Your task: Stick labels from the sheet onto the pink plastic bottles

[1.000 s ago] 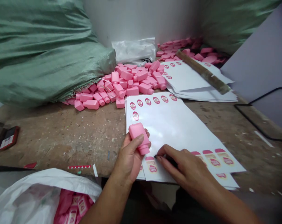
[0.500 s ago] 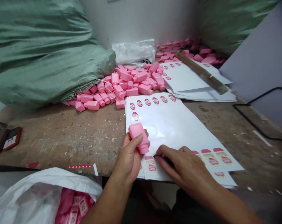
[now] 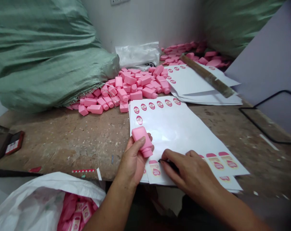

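Observation:
A plain pink plastic bottle (image 3: 142, 140) is gripped in my left hand (image 3: 132, 160), its neck pointing down and to the right. My right hand (image 3: 187, 170) is closed around a thin dark pointed tool (image 3: 161, 160), mostly hidden by the fingers, so its kind is unclear. The tool's tip is beside a pink-and-cream label (image 3: 155, 168) at the lower left of a white sticker sheet (image 3: 184, 128). Small oval labels (image 3: 151, 105) line the sheet's top, and more rectangular labels (image 3: 228, 159) sit at its lower right.
Many unlabelled pink bottles (image 3: 136, 83) are heaped behind the sheet, against a large green sack (image 3: 51, 64). A wooden bar (image 3: 208, 77) weighs down more sheets (image 3: 191, 81). At lower left, a white bag (image 3: 27, 199) contains labelled bottles (image 3: 76, 221); a red phone (image 3: 14, 142) lies above it.
The bottle in my left hand has shifted slightly up and left. My right hand stays by the lower-left label with the dark tool. The camera view has moved a little.

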`<state>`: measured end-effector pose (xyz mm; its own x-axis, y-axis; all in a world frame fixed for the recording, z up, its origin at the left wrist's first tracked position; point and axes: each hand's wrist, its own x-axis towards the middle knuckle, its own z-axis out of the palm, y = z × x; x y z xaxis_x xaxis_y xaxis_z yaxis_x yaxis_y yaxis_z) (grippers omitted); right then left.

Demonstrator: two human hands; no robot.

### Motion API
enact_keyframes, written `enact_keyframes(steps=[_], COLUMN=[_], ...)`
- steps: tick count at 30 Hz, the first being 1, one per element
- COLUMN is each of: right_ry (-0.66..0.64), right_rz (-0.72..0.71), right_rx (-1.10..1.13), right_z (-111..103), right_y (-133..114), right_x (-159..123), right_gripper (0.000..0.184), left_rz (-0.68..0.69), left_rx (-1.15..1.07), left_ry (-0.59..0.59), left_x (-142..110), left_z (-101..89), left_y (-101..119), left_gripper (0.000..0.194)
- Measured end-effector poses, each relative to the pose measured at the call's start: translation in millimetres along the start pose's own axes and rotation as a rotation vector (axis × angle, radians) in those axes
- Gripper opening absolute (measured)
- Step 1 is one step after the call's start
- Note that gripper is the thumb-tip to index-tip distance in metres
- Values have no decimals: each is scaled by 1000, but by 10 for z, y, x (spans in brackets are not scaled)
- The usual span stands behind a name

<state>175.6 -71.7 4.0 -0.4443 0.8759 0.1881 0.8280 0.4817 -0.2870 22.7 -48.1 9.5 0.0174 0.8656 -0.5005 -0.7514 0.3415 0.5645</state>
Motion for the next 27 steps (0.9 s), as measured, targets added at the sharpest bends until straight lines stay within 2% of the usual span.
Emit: enact_keyframes(steps=[4,7,9,11,13,15,18,21,24,27], right_ry=[75,66,-36,-133,-158,-127,-38,42,77,66], right_rz=[-32,45,154,266,340,380,406,392,367,363], right_rx=[-75,-27,147,412,658,794,817,807,809,805], right_z=[56,67,31,-41,-132,-224,-338,-414,-456,-465], right_y=[-38,-35,-8,38,92,137,170,164,146,133], right_x=[0,19,43,66,77,71,42,24,30,40], right_gripper=[18,22,23,25,29,32,34,35,33,30], left_rz=[-3,1,5,11,25,60,75,24,-17,-57], left_rx=[-24,-21,-13,4,36,89,187,232,187,116], left_ry=[6,10,15,19,13,-4,-73,-174,-227,-225], left_x=[-2,-12,-14,-8,-5,-18,-94,-228,-355,-419], left_z=[-3,8,20,28,27,19,25,76,146,188], left_y=[0,5,10,12,7,-3,-17,-27,-54,-98], left_gripper=[27,24,25,26,28,31,38,40,36,36])
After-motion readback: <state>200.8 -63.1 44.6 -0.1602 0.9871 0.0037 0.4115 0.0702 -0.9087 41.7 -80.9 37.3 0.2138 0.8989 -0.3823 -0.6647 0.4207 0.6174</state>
